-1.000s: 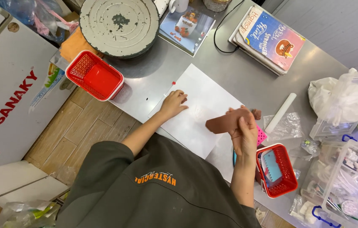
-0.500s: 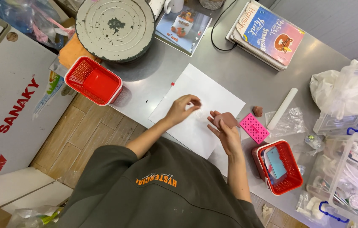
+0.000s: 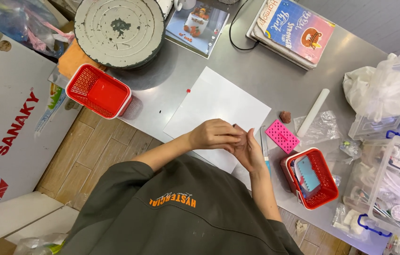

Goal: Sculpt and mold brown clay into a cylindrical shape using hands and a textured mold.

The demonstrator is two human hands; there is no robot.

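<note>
Far left, a white chest freezer (image 3: 6,123) stands beside the steel table (image 3: 266,80). Next along, a red basket (image 3: 98,91) sits at the table's edge, and just behind it a round grey turntable (image 3: 118,29) fills the top of the view. A photo card of a cake (image 3: 197,26) lies right beside that.

Middle of the table now: a white sheet (image 3: 218,101), and over its near edge the two hands meet. The left hand (image 3: 213,133) curls closed over the right hand (image 3: 247,150), and pressed between them is a brownish lump of clay (image 3: 240,137), only a sliver of it showing. Both hands are gripping that lump, fingers wrapped tight, just above the sheet.

Moving right, a pink perforated mat (image 3: 282,136) lies just beside the hands, a small brown ball (image 3: 285,116) near it, then a white rolling pin (image 3: 312,112) lying at a slant. A stack of books (image 3: 294,30) rests at the back. Nearer, a second red basket (image 3: 311,178) holds tools. Far right, clear plastic boxes (image 3: 388,189) and a crumpled white bag (image 3: 379,89).
</note>
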